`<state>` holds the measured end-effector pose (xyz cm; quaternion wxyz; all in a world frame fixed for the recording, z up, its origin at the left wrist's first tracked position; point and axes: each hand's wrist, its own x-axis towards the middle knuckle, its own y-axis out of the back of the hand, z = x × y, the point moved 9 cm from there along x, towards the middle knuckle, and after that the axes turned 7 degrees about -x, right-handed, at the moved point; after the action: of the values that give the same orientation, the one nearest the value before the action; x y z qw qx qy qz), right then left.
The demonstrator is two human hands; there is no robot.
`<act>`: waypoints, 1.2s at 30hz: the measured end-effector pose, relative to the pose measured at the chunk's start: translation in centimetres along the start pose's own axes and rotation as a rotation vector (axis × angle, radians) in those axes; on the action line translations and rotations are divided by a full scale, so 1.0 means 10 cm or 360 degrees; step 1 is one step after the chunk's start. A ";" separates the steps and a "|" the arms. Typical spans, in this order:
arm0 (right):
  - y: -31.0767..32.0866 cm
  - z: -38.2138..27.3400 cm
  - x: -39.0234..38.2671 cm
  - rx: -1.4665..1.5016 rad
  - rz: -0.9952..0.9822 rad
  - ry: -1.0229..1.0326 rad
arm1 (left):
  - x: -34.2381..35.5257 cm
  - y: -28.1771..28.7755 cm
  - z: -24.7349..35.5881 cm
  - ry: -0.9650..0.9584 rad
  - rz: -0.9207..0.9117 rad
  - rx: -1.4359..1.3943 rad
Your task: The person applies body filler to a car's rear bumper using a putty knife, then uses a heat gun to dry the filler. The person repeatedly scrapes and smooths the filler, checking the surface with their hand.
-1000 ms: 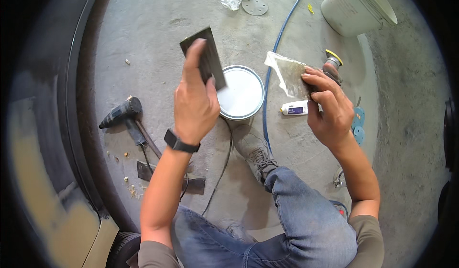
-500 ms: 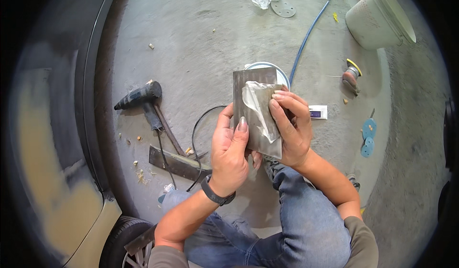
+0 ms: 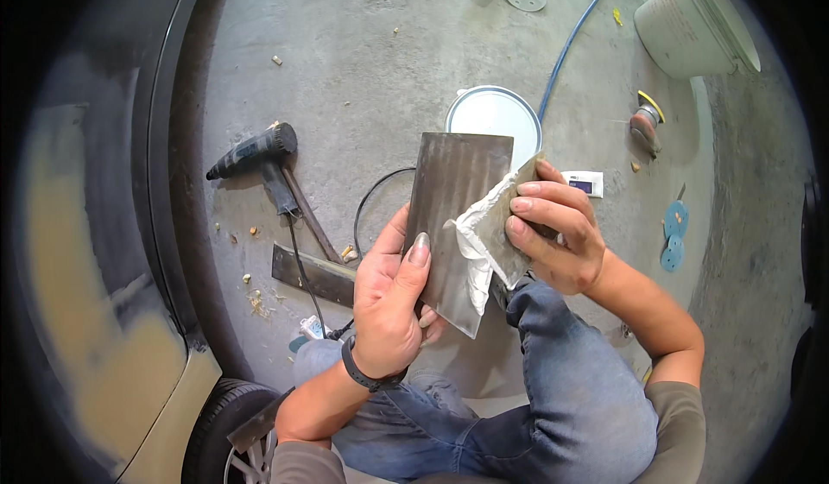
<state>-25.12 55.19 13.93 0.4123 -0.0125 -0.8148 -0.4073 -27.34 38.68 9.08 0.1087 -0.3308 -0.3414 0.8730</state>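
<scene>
My left hand (image 3: 389, 290) grips a flat grey rectangular plate (image 3: 453, 190) by its lower left side, thumb on top and fingers beneath. A smaller flat spreader (image 3: 509, 232) is pinched between the thumb and fingers of my right hand (image 3: 561, 229). White putty (image 3: 477, 255) lies in a thick ridge along the spreader's left edge and runs down the plate's right side. The spreader's putty-laden edge touches the plate, tilted over it. Just beyond the plate sits a round can with a pale lid (image 3: 495, 114), partly covered by it.
On the left stands a car panel (image 3: 95, 311) with sanded yellowish patches. A heat gun (image 3: 259, 160), a hammer handle (image 3: 311, 216) and a dark curved strip (image 3: 313, 275) lie nearby. A tube (image 3: 585, 183), sander (image 3: 645, 126), blue sanding discs (image 3: 672, 234), bucket (image 3: 691, 26) and blue hose (image 3: 574, 39) are at right.
The spreader has moved right and tilted, gathering putty from the plate's middle along its edge. More bare plate shows. The plate has shifted slightly downward, uncovering more of the can lid.
</scene>
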 end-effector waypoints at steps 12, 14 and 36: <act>0.19 0.27 -0.26 -0.0186 -0.0495 0.0143 | 0.07 0.11 -0.05 0.0093 -0.0047 0.0085; 0.21 0.37 -0.23 -0.0155 -0.0517 -0.0003 | 0.07 0.07 0.03 -0.0026 -0.0098 0.0093; -0.44 0.24 -0.51 0.1422 -0.0405 -0.1797 | 0.43 0.43 0.22 -0.0797 0.0086 0.0107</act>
<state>-24.86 55.48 6.79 -0.1553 0.0436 -0.9868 -0.0122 -31.87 36.15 5.21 0.0081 -0.1094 -0.3195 0.9412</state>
